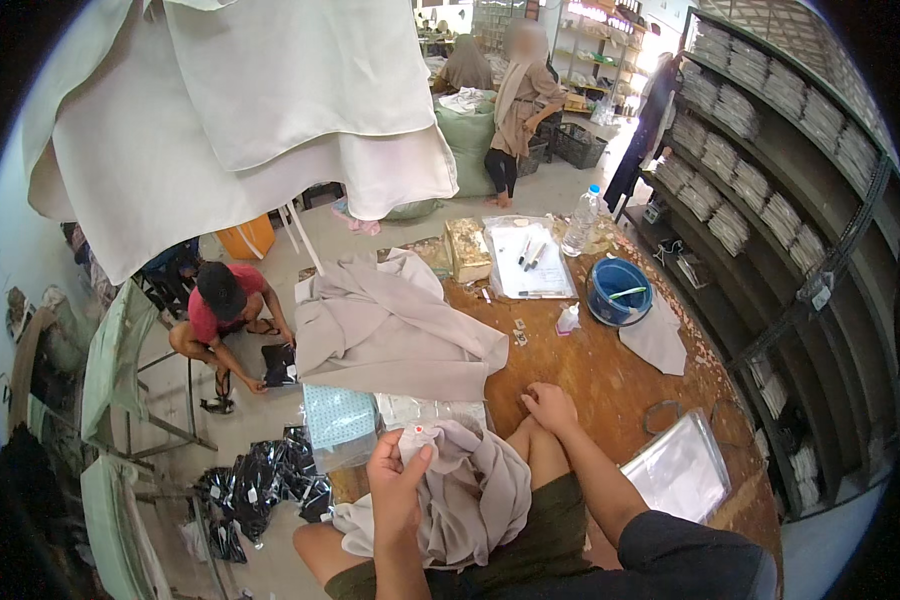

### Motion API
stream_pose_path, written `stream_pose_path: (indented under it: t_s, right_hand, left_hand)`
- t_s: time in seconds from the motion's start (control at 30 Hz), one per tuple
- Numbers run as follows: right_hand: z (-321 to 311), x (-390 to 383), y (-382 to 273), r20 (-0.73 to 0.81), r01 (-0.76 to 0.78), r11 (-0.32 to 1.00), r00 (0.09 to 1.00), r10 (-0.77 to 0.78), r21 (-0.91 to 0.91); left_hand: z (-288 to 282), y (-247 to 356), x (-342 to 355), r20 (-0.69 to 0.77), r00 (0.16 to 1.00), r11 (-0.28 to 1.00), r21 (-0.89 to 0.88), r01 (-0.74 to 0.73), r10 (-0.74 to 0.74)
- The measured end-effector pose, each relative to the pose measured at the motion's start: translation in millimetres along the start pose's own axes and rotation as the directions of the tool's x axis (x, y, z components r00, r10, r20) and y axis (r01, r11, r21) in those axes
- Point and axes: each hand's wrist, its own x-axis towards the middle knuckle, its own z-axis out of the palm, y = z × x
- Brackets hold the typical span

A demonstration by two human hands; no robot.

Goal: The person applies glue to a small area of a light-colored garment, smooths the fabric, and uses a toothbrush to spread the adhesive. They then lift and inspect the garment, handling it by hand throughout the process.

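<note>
A bundle of beige fabric point(475, 485) lies loose across my lap. My left hand point(400, 470) pinches an edge of it, with a small red-and-white mark beside my thumb. My right hand point(548, 405) rests on the wooden tabletop point(525, 360) by my raised knee, its fingers slightly bent and holding nothing. Just beyond the held fabric, a larger folded beige garment point(395, 330) covers the table's left part, over a blue patterned packet point(335, 420) and another clear-wrapped packet. A stack of clear plastic bags point(675, 470) lies right of my right forearm.
A blue bucket point(610, 310), water bottle point(580, 225), papers with pens point(530, 280) and box point(467, 262) sit farther back. Shelving point(760, 130) lines the right. Pale fabric point(270, 120) hangs upper left. A person point(225, 310) crouches left near black packets point(260, 480); another point(515, 120) stands behind.
</note>
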Motion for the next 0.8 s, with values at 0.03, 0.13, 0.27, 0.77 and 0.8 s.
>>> stream_pose_path:
  t_s: [0.03, 0.13, 0.27, 0.77, 0.8]
  right_hand:
    - [-2, 0, -2, -0.004, 0.002, 1.0, 1.0, -0.002, -0.006]
    - [-10, 0, 2, -0.014, 0.003, 1.0, 1.0, -0.003, -0.017]
    - [-4, -1, -3, -0.014, -0.006, 1.0, 1.0, 0.006, 0.009]
    - [1, -2, 0, -0.03, 0.075, 0.996, 0.997, -0.077, -0.045]
    - [1, -2, 0, -0.029, 0.065, 0.997, 0.997, -0.066, -0.043]
  left_hand:
    - [1, 1, 0, 0.005, 1.0, 1.0, -0.005, -0.001, 0.001]
    - [4, -6, 0, 0.022, 1.0, 0.999, -0.032, -0.002, 0.003]
    - [0, -3, 0, 0.034, 0.999, 0.999, -0.037, -0.012, 0.013]
    - [-6, 5, -9, -0.024, 0.999, 0.999, 0.024, -0.036, 0.036]
    - [-7, 5, -9, -0.023, 0.999, 0.999, 0.025, -0.034, 0.035]
